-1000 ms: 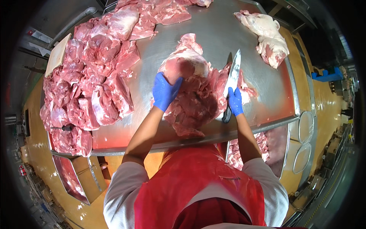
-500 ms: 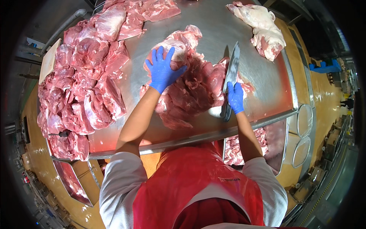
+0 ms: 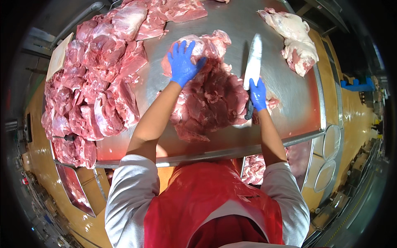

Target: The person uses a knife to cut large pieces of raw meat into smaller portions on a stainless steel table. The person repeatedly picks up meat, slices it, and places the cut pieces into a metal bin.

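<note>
Observed at the left hand (image 3: 185, 68): blue-gloved fingers (image 3: 182, 49) spread wide, laid on the upper left of the meat (image 3: 209, 99), with no grip closed around it. At the right hand (image 3: 257, 95): fingers wrapped around the handle of the knife (image 3: 253, 62), blade pointing away from the body, tip leaning slightly right.

Located on the table (image 3: 231, 20), between the hands: the meat, long axis running roughly away from the body, nearly in line with the blade. Governing relation: meat directly left of the knife, left hand nearer and in contact. Unable to tell whether handle and meat's right edge are touching.

Farther out, left: a pile (image 3: 101, 78), with a board (image 3: 60, 57) at its far left side and a dark-handled tool (image 3: 70, 137) on its near end. Far right: a pale piece (image 3: 294, 39), well apart. Below the table's near edge: a tub (image 3: 298, 159) with scraps (image 3: 252, 169), right of the red apron (image 3: 215, 194).
</note>
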`<state>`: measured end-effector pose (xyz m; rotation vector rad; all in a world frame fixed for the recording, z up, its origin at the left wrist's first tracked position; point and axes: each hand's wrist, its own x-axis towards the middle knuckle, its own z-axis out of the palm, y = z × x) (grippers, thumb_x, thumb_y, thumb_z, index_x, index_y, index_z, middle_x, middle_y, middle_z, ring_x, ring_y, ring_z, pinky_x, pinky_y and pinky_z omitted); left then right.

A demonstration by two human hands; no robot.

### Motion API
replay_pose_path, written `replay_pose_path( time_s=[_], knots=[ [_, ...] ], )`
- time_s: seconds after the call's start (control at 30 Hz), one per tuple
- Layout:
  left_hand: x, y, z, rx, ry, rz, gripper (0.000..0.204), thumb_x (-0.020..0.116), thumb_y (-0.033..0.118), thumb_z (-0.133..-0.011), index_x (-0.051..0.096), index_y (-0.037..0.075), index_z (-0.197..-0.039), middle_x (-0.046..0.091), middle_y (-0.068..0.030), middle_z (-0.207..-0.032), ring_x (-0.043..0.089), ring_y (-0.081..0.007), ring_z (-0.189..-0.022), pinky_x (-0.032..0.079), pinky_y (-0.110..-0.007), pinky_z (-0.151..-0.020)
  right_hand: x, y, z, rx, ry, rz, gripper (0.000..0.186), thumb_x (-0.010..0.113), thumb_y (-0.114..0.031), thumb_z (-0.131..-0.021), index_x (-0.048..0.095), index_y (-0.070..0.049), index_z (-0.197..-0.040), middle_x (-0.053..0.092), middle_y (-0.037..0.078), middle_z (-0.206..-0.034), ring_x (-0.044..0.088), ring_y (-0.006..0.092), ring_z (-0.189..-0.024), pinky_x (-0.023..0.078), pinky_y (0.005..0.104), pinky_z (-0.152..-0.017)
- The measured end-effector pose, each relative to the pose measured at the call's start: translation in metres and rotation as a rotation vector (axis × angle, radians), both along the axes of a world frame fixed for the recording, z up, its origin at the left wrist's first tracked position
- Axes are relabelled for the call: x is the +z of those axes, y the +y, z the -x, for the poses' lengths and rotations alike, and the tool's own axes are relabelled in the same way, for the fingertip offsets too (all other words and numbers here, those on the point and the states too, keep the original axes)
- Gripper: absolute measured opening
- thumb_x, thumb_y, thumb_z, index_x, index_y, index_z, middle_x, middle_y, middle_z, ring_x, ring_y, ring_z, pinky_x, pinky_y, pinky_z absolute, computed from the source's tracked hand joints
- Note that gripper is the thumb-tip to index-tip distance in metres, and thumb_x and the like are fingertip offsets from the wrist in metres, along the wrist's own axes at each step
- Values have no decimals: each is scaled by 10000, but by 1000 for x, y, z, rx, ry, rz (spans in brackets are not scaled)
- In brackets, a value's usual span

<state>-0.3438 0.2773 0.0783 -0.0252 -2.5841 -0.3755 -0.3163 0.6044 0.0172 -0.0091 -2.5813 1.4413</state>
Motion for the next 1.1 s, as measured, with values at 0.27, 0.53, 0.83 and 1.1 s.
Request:
replay_pose_path(
  time_s=[0.27, 0.53, 0.83, 1.1],
  knots=[
    [-17, 18, -3, 254, 39, -226, 541, 615, 515, -893, 610, 200, -1333, 524, -127, -1439, 428, -327, -1362, 251, -570, -1123, -42, 37, -41, -166, -78, 183, 415, 577, -286, -1011, 523, 34, -1269, 639, 157, -1161, 596, 249, -1042, 474, 388, -918],
    [-17, -16, 53, -223, 136, -151, 464, 624, 404, -903, 621, 186, -1312, 612, -125, -1330, 565, -404, -1185, 439, -540, -987, -16, -128, -147, -325, -289, 706, 422, 528, -339, -1034, 526, 20, -1254, 571, 154, -1156, 513, 242, -1043, 424, 374, -936],
    [6, 20, -58, -378, 66, -322, 573, 750, 164, -801, 554, 109, -1336, 515, -212, -1404, 473, -438, -1300, 349, -510, -1124, 58, -51, -72, 106, 0, 233, 229, 522, -220, -999, 590, -1, -1007, 608, 100, -826, 591, 185, -720, 467, 351, -649],
    [51, -27, -220, 157, -25, -188, 540, 760, 208, -818, 588, 63, -1310, 516, -203, -1374, 485, -407, -1261, 388, -471, -1094, 54, -51, 94, 488, -444, 400, 385, 590, -354, -999, 624, -27, -1198, 631, 11, -1061, 541, 113, -939, 453, 290, -899]
  ],
)
